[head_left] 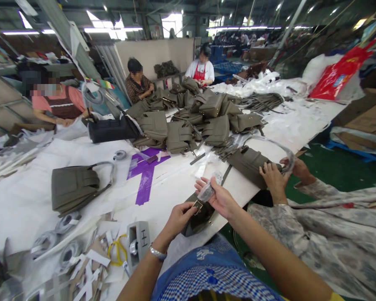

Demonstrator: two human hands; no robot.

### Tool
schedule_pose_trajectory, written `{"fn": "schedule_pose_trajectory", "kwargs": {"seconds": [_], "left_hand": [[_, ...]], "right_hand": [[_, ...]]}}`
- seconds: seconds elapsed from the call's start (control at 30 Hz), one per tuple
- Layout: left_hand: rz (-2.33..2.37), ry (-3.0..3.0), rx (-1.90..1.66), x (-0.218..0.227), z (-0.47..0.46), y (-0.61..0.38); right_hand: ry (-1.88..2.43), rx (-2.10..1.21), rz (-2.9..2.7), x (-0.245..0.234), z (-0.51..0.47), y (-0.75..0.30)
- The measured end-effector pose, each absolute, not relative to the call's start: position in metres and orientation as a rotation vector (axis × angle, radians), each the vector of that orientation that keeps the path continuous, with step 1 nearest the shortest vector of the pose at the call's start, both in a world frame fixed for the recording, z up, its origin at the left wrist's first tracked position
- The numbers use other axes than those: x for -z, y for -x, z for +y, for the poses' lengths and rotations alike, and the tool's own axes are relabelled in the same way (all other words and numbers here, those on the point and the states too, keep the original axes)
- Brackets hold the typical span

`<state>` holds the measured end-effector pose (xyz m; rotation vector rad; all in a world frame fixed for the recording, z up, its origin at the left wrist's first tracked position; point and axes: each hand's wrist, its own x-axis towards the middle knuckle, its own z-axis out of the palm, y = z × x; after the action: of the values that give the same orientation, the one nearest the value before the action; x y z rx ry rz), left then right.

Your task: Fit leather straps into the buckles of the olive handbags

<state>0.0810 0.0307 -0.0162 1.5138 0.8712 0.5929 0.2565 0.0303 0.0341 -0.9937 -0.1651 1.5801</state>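
Observation:
At the table's near edge lies an olive handbag, partly hidden by my arms and hands. My left hand pinches its gold buckle between thumb and fingers. Just above the buckle, my right hand is palm up, its thumb over a crumpled piece of clear plastic wrap lying along the fingers. Whether something is inside the wrap I cannot tell. To the right, a co-worker's hands hold another olive bag with a plastic-wrapped handle.
A pile of olive bags covers the table's middle. At left stand a single olive bag and a black bag. Yellow-handled scissors, a tape dispenser and paper scraps lie near my left arm. Several people sit or stand around the table.

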Motion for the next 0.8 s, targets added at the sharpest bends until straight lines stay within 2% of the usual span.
{"fn": "schedule_pose_trajectory", "kwargs": {"seconds": [0.8], "left_hand": [[0.971, -1.413, -0.769, 0.022, 0.014, -0.101]], "right_hand": [[1.035, -1.464, -0.393, -0.01, 0.006, -0.232]]}}
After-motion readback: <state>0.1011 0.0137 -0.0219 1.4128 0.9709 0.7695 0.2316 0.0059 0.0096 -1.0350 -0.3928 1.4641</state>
